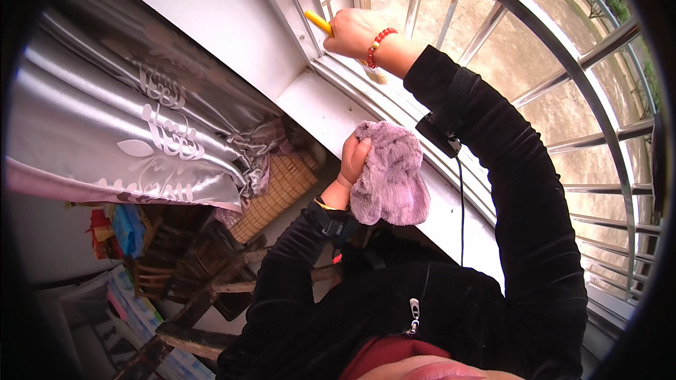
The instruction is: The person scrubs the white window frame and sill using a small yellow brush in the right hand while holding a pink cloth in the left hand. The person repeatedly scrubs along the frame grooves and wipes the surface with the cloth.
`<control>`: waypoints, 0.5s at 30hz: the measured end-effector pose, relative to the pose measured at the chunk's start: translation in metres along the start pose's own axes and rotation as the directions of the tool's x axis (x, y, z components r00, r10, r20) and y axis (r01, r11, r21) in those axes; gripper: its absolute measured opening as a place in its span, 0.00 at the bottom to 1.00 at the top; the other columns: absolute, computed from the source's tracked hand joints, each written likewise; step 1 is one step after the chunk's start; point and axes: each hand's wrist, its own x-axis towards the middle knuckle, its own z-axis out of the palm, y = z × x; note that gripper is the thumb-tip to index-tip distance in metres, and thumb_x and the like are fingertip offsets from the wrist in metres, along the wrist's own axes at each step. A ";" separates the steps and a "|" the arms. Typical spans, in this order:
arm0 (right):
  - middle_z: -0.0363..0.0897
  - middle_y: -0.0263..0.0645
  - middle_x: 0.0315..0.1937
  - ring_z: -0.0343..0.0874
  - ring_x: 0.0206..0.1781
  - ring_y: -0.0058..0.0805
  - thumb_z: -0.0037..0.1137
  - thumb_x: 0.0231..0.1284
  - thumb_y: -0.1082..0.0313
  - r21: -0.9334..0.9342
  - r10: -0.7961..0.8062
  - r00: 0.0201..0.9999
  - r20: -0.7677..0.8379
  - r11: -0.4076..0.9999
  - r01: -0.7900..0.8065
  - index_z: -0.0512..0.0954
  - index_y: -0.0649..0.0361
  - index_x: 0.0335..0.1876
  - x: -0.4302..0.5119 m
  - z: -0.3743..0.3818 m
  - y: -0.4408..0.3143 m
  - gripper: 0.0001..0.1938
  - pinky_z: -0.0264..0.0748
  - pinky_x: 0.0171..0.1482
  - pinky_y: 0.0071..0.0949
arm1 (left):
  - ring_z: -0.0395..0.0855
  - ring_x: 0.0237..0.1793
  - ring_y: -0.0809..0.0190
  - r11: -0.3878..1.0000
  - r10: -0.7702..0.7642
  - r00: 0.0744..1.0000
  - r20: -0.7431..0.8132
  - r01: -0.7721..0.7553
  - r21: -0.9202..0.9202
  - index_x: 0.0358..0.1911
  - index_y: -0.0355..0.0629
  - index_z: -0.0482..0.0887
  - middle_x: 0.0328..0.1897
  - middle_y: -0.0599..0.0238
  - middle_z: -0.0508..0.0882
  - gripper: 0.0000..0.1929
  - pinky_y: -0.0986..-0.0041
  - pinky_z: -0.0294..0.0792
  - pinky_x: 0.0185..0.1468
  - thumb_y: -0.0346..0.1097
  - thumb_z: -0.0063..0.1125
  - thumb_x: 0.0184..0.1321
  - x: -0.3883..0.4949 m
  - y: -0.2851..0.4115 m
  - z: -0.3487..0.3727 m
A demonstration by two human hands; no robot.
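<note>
A purple fluffy cloth (393, 174) hangs from my left hand (353, 161), which grips its left edge above the white window sill (327, 111). Higher up, my right hand (353, 34) is closed around a yellow handle (318, 22) at the corner of the window frame (296, 16). Pale bristles (379, 76) show below that wrist, over the window track; whether they belong to the yellow handle is hidden by the hand. A red bead bracelet is on my right wrist.
Curved metal window bars (570, 63) stand outside on the right. Silver patterned curtains (121, 111) hang at left, beside a woven mat (277, 195). Below is a worn wooden ladder-like frame (195, 340). A black cable (461, 211) hangs from a device on my right sleeve.
</note>
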 end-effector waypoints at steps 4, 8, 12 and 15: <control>0.82 0.40 0.34 0.80 0.39 0.39 0.48 0.56 0.64 -0.082 -0.104 0.962 0.254 0.988 0.128 0.81 0.50 0.45 0.010 0.036 0.005 0.13 0.76 0.43 0.35 | 0.78 0.48 0.60 1.000 -0.002 1.000 -0.014 0.002 0.002 0.51 0.29 0.73 0.48 0.55 0.80 0.25 0.69 0.69 0.56 0.45 0.44 0.59 0.000 -0.003 -0.002; 0.82 0.39 0.36 0.80 0.42 0.38 0.48 0.56 0.65 -0.072 -0.183 0.938 0.294 0.975 0.212 0.80 0.47 0.48 0.019 0.067 0.014 0.15 0.75 0.45 0.35 | 0.78 0.49 0.57 0.999 -0.012 0.999 -0.034 0.013 0.039 0.52 0.28 0.71 0.49 0.51 0.79 0.28 0.67 0.69 0.56 0.48 0.46 0.57 -0.001 -0.008 -0.006; 0.82 0.40 0.38 0.80 0.42 0.39 0.48 0.56 0.64 -0.025 -0.178 0.931 0.320 0.980 0.196 0.80 0.47 0.50 0.025 0.080 0.017 0.16 0.75 0.46 0.35 | 0.78 0.49 0.56 0.995 -0.014 0.999 -0.032 0.017 0.094 0.54 0.27 0.70 0.50 0.50 0.79 0.31 0.65 0.70 0.56 0.50 0.47 0.56 -0.001 -0.010 -0.011; 0.82 0.42 0.38 0.80 0.42 0.40 0.48 0.58 0.63 0.060 -0.099 0.917 0.387 0.995 0.083 0.80 0.51 0.49 0.028 0.080 0.012 0.15 0.74 0.47 0.36 | 0.78 0.49 0.56 0.996 -0.028 0.999 -0.027 0.030 0.079 0.54 0.27 0.70 0.50 0.50 0.79 0.31 0.65 0.70 0.56 0.50 0.47 0.57 0.000 -0.011 -0.011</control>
